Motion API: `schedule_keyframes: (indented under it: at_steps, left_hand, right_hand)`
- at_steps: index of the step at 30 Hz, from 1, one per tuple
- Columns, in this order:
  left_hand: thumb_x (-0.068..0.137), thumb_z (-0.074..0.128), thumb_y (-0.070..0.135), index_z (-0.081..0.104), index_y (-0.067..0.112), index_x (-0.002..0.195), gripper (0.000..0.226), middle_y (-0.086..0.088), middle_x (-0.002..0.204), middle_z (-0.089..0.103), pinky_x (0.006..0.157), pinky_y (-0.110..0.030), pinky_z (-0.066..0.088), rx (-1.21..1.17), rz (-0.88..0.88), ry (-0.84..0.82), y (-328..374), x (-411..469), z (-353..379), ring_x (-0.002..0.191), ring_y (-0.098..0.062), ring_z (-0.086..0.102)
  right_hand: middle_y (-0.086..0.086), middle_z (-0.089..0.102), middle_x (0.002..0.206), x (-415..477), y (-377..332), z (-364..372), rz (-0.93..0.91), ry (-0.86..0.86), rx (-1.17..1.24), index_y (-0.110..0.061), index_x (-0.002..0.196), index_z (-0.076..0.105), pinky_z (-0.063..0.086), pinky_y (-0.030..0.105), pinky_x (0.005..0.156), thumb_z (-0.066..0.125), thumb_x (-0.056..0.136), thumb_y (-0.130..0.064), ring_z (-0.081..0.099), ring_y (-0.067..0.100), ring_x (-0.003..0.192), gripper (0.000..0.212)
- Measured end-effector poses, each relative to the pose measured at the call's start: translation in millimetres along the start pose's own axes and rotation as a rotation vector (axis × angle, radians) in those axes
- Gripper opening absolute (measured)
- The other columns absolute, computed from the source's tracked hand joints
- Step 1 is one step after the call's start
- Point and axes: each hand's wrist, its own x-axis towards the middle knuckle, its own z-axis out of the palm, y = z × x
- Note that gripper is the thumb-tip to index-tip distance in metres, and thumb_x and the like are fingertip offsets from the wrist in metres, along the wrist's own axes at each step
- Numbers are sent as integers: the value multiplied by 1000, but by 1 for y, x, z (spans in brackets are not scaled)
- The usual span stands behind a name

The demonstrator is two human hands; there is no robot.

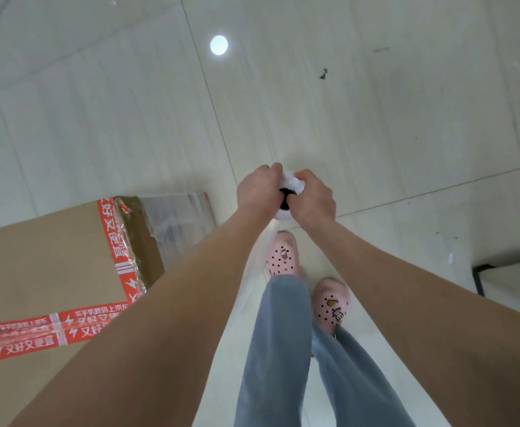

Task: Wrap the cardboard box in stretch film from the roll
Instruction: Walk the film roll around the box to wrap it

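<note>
The box (43,266) sits on the floor (375,118), big and brown, with red tape (120,251) across its top. The person stands just beside its right edge, holding the roll (283,214) upright out past the box's far right corner. Both hands are closed on the roll's top end. The left hand (258,192) curls round the side nearer the box and the right hand (312,198) round the far side, with the dark core hole showing between them.

Film (178,217) lies crinkled and shiny over the box's far right corner and the side below it. A pale sheet seems to trail from the roll back toward the box, though I can't see where it joins.

I'd say the film will be thin, clingy and stretchy. It will tear if snagged on a box corner and go slack if the pull eases. The roll looks stiff, and light enough to carry. Holding it by the ends or the core, not round the wound film, should let it turn and pay out. The box looks rigid, so it should take the tension.
</note>
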Motion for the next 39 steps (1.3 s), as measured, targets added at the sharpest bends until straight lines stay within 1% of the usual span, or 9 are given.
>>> schedule_keyframes:
  at_steps: [8,12,15,19,21,24,28,32,39]
  left_hand:
    - [79,53,16,47,13,88,11,-4,81,50,57,-30,33,-151,-132,8,-35,26,-18,72,-27,48]
    - [77,55,18,45,11,81,14,-4,77,53,54,-28,32,-308,-258,78,-65,36,-27,69,-25,49]
    - [78,58,21,44,10,81,18,-4,79,52,55,-28,34,-428,-374,115,-90,41,-36,70,-25,51]
    - [80,58,33,47,10,85,26,-8,90,63,65,-35,52,-535,-442,24,-106,46,-44,77,-28,64]
    - [82,57,36,49,10,92,29,-7,93,63,64,-36,51,-509,-419,-48,-107,51,-48,78,-26,63]
    - [84,59,29,46,11,100,28,-5,90,55,57,-31,35,-320,-325,-57,-105,62,-59,76,-23,51]
    - [83,54,14,52,11,108,25,-7,94,59,58,-32,35,-168,-200,-14,-105,75,-70,76,-24,51]
    - [82,54,14,55,8,102,21,-7,88,57,59,-31,36,-233,-229,-17,-110,82,-77,74,-26,51]
    - [80,55,15,57,11,99,19,-7,91,60,60,-29,36,-407,-425,15,-135,94,-91,75,-25,51]
  right_hand:
    - [-2,66,103,12,-42,11,-78,2,-126,-32,115,57,48,32,73,51,83,-14,62,22,89,37]
    - [-4,64,104,21,-68,24,-136,34,-72,-30,115,58,43,28,69,56,83,-18,60,19,86,34]
    - [-1,58,102,28,-88,37,-62,-16,-57,-24,126,46,41,29,68,61,84,-28,59,21,85,45]
    - [5,59,106,32,-106,53,66,-113,52,-20,126,42,54,39,78,60,85,-26,64,26,84,46]
    - [5,60,109,37,-115,54,30,-78,31,-21,124,46,53,36,78,57,85,-22,63,26,84,41]
    - [4,60,111,44,-125,52,-11,-67,-19,-22,123,50,51,33,75,59,83,-19,57,23,84,41]
    - [1,61,112,51,-132,53,-9,-88,-53,-26,123,52,46,28,70,59,84,-17,55,20,83,41]
    - [1,61,115,59,-144,51,-40,-117,-116,-27,127,51,43,28,71,57,85,-16,57,21,89,44]
    - [-1,64,112,75,-181,60,-150,-155,-238,-29,122,56,42,27,71,57,82,-17,56,19,86,41]
